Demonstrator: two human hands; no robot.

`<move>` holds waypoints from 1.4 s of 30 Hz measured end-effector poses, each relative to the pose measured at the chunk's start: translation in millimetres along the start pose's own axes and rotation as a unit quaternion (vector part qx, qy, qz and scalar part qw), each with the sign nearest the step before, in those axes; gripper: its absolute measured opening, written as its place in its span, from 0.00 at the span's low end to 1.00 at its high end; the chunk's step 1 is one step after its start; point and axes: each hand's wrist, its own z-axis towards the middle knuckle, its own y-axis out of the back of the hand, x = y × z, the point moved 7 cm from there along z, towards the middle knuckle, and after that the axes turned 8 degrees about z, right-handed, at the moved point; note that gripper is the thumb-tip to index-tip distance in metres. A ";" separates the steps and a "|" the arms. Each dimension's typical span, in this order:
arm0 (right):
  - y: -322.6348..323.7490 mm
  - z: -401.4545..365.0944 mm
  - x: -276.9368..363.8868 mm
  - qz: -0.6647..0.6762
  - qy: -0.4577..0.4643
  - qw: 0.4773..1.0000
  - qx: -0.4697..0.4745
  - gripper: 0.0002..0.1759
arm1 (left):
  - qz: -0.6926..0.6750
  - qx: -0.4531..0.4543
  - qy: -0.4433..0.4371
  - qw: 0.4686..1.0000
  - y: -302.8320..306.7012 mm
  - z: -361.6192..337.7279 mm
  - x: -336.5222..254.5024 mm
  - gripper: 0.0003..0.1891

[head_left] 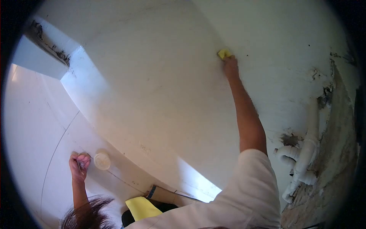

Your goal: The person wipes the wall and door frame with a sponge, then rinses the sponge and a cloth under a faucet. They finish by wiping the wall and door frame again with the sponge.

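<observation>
My right hand (pixel 230 65) is stretched far up the pale wall (pixel 152 84), its fingers closed on a folded yellow sheet (pixel 224 54) that looks like sandpaper. The sheet is against the wall surface. At the lower left, my left hand (pixel 79 166) is raised with its fingers curled in. Something thin and pale may be between them, too small to name. Just right of that hand stands a round, whitish tub (pixel 102 160) on the light tiled floor. A larger yellow sheet (pixel 142 208) lies over something dark close to my body.
White drain pipes (pixel 305 160) stick out of the wall at the right, beside broken holes and a rough, stained strip (pixel 324 191). A recess with crumbled dark edges (pixel 51 45) is at the upper left. Bright light falls along the wall's base.
</observation>
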 end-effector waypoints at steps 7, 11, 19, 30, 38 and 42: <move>-0.9 -36.4 30.2 -0.107 0.167 0.980 0.022 0.21 | -0.007 -0.083 0.009 0.997 13.5 -0.7 3.4 0.14; -4.6 -4.0 8.6 -0.044 0.048 0.997 -0.040 0.18 | -0.009 -0.146 0.006 0.989 17.5 -1.2 4.2 0.13; 4.1 -37.7 3.2 0.215 0.029 0.976 0.019 0.17 | -0.055 -0.085 0.004 0.995 6.7 -3.7 0.4 0.12; -55.7 127.4 105.2 -0.062 -0.018 0.993 -0.100 0.22 | 0.005 -0.181 0.003 0.984 40.4 1.0 4.9 0.14; -54.7 -108.7 349.3 0.254 0.321 0.910 0.065 0.10 | -0.020 -0.129 0.028 0.991 27.8 1.4 6.6 0.16; -20.5 -79.8 358.4 0.366 0.309 0.876 -0.055 0.07 | 0.001 -0.166 0.020 0.986 18.8 -5.6 -1.0 0.14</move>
